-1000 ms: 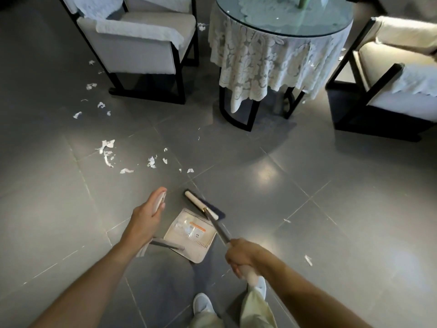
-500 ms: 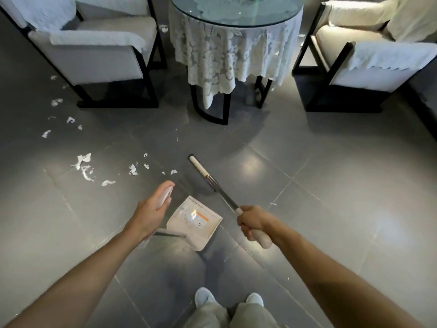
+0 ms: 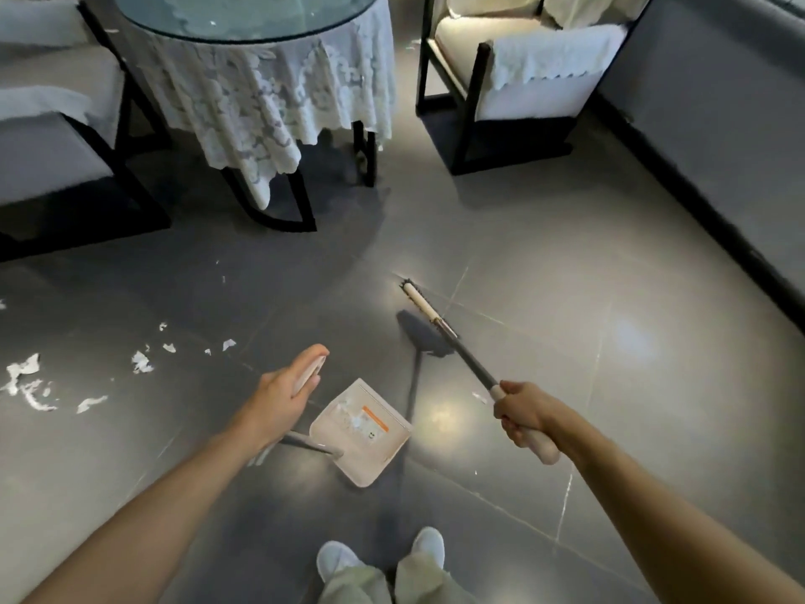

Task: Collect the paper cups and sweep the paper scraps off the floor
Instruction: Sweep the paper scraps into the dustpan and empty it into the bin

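A sitting room or reception lounge. At top centre stands a round glass-topped table (image 3: 244, 15) draped in a lace cloth (image 3: 261, 93). Dark-framed cushioned armchairs with white covers flank it at upper left (image 3: 43, 159) and upper right (image 3: 522, 89). The grey tiled floor (image 3: 566, 342) meets a grey wall (image 3: 718, 102).

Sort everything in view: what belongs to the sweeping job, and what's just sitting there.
Job in hand:
broom, gripped by the right hand
dustpan, held by the left hand
paper scraps

Just there:
lace-covered table
armchairs
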### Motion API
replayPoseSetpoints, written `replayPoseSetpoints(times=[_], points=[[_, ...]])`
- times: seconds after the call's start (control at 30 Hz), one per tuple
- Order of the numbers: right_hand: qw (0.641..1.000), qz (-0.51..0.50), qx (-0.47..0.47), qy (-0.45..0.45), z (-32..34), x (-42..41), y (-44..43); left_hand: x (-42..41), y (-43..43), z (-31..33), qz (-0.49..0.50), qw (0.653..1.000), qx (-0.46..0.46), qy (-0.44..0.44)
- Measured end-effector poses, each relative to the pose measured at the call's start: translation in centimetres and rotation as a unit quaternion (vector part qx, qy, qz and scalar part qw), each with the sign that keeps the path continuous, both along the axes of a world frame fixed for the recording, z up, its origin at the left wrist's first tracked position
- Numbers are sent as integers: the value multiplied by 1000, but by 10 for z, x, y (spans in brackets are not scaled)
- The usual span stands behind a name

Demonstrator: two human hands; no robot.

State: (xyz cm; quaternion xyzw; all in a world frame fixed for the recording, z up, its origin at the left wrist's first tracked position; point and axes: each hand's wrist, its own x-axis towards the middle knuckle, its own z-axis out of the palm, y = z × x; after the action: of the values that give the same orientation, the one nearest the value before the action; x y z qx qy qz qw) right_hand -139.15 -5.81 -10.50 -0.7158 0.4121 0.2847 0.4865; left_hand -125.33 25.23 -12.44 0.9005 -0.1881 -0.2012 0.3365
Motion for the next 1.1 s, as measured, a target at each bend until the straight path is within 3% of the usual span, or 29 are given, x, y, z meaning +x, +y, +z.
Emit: replayPoseSetpoints(times=[0.17, 0.3, 0.43, 0.57, 0.73, 1.0, 1.1], points=[[997, 42, -9, 59, -25, -21, -27, 4, -24, -17, -2, 1000, 12, -23], [986, 143, -11, 85, -26, -33, 7, 11, -31, -17, -20, 999, 34, -22], [983, 151, 40, 99, -12, -44, 52, 14, -34, -15, -25, 999, 20, -38], [987, 55, 107, 103, 4, -67, 75, 9, -28, -13, -50, 998, 2, -44], [989, -80, 104, 73, 17, -121, 103, 3, -12, -11, -94, 995, -5, -34], [991, -106, -73, 33, -9, -163, 112, -19, -2, -6, -200, 980, -8, -17], [987, -125, -94, 41, -26, -165, 98, -28, -2, -8, -211, 978, -2, -11]])
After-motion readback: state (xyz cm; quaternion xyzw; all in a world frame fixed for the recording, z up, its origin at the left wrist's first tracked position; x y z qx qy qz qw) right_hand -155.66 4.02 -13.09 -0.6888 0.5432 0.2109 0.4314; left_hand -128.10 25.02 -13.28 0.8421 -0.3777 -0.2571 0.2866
